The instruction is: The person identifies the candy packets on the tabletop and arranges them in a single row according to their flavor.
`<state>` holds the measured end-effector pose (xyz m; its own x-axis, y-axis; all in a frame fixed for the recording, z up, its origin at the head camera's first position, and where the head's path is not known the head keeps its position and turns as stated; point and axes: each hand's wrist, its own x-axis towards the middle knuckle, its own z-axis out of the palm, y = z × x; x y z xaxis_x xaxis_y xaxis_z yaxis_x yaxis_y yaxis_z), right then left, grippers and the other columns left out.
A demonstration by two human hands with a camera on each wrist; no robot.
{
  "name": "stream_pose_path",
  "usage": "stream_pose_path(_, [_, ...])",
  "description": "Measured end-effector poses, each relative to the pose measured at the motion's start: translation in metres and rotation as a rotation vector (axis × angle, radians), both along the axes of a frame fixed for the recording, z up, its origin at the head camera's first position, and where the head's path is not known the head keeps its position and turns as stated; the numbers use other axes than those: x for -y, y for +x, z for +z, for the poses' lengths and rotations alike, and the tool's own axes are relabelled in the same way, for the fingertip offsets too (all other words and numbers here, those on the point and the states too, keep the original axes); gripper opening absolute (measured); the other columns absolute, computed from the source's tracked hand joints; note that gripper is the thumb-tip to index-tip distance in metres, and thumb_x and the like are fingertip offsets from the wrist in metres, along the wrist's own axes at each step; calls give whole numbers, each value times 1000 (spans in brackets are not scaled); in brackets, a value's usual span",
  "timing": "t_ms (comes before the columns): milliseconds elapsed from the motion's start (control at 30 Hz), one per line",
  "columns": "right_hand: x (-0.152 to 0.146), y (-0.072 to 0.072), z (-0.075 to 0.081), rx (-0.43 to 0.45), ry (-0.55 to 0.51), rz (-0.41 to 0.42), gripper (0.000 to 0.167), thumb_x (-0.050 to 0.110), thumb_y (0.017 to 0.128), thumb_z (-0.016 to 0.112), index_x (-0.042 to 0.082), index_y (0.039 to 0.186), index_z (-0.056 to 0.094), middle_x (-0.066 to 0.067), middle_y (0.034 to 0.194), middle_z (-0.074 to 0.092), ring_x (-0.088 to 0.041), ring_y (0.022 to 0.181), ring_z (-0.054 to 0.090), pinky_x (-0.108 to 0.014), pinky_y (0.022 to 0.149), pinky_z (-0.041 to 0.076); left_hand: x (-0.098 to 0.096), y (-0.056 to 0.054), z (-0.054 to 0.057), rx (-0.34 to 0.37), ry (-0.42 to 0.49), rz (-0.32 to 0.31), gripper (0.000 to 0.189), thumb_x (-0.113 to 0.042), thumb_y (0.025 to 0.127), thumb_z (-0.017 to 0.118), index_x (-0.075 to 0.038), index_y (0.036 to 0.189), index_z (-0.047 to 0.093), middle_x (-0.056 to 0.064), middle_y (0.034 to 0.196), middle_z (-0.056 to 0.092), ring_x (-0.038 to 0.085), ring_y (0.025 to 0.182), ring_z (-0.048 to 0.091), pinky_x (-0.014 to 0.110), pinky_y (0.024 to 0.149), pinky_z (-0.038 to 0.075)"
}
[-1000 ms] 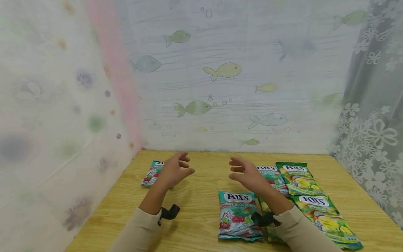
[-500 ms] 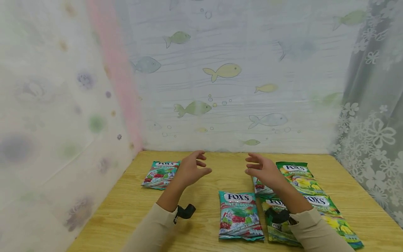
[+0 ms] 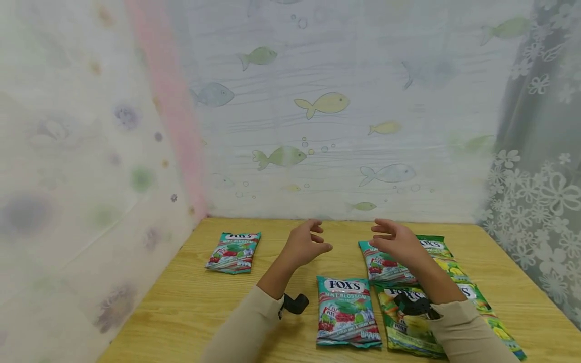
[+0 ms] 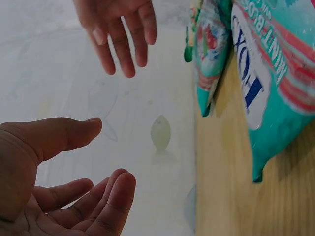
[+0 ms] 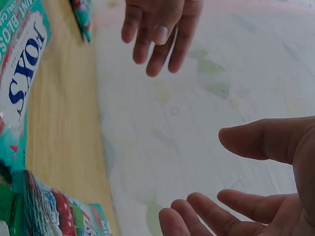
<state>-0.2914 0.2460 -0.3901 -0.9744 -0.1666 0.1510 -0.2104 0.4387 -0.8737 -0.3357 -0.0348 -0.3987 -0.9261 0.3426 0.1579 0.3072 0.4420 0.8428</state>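
Both hands are raised above the table with fingers loosely bent and nothing between them. My left hand (image 3: 308,243) hovers over the middle, palm turned toward the other hand. To its right, my right hand (image 3: 396,243) overlaps a teal Fox's Mint Blossom candy bag (image 3: 381,269) in the head view. A second teal candy bag (image 3: 347,312) lies nearer, at the front middle. The left wrist view shows the left thumb (image 4: 74,133) well apart from the fingers; the right wrist view shows the same of the right thumb (image 5: 261,140).
Another teal candy bag (image 3: 233,253) lies at the back left of the wooden table (image 3: 181,312). Green candy bags lie on the right: one in front (image 3: 404,338), one behind (image 3: 454,269), one at the right (image 3: 501,333), partly hidden by the right arm. A fish-patterned sheet (image 3: 281,191) hangs behind.
Both hands have moved steadily to the right, still apart and holding nothing. The back left teal bag is now fully uncovered, and more of the back right teal bag shows. The bags stay put.
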Motion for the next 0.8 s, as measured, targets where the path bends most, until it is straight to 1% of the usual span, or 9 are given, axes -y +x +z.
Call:
stream_pose_path(133, [-6, -3, -2, -4, 37, -40, 72, 28, 103, 67, 1, 161, 33, -28, 155, 46, -48, 140, 49, -52, 101, 56, -18, -2, -8, 20, 2, 6, 70, -28, 90, 83, -14, 151, 51, 8, 139, 61, 24, 120, 66, 41, 90, 61])
stream_pose_path(333, [-16, -6, -5, 27, 117, -103, 69, 26, 102, 67, -2, 158, 37, -30, 153, 47, -47, 133, 54, -51, 99, 57, -41, -1, -16, 41, 3, -4, 69, -24, 89, 84, -11, 149, 53, 12, 137, 63, 25, 117, 68, 41, 90, 61])
stream_pose_path(433, [-24, -6, -9, 26, 149, -123, 66, 27, 102, 66, -4, 155, 41, -32, 151, 48, -46, 126, 58, -51, 96, 58, -51, -2, -21, 45, -15, 2, 69, -23, 89, 85, -11, 148, 53, 11, 136, 63, 24, 115, 69, 40, 89, 61])
stream_pose_path(567, [-35, -6, -12, 32, 174, -141, 63, 25, 103, 65, -7, 152, 43, -35, 149, 47, -47, 122, 60, -52, 94, 59, -63, -3, -28, 61, -28, 2, 69, -26, 89, 85, -12, 148, 53, 9, 135, 63, 22, 115, 68, 38, 87, 61])
stream_pose_path(700, [-44, -8, -15, 74, 205, -140, 65, 25, 103, 64, -11, 152, 40, -39, 148, 45, -51, 125, 57, -53, 94, 57, -72, -1, -33, 75, -42, -4, 67, -26, 90, 84, -12, 148, 53, 9, 135, 63, 22, 109, 68, 38, 85, 60])
stream_pose_path(800, [-47, -11, -17, 108, 228, -139, 67, 26, 103, 64, -12, 152, 39, -40, 148, 46, -53, 128, 54, -56, 95, 54, -77, 0, -36, 79, -45, 9, 65, -22, 90, 83, -11, 147, 54, 10, 134, 64, 23, 105, 69, 39, 84, 60])
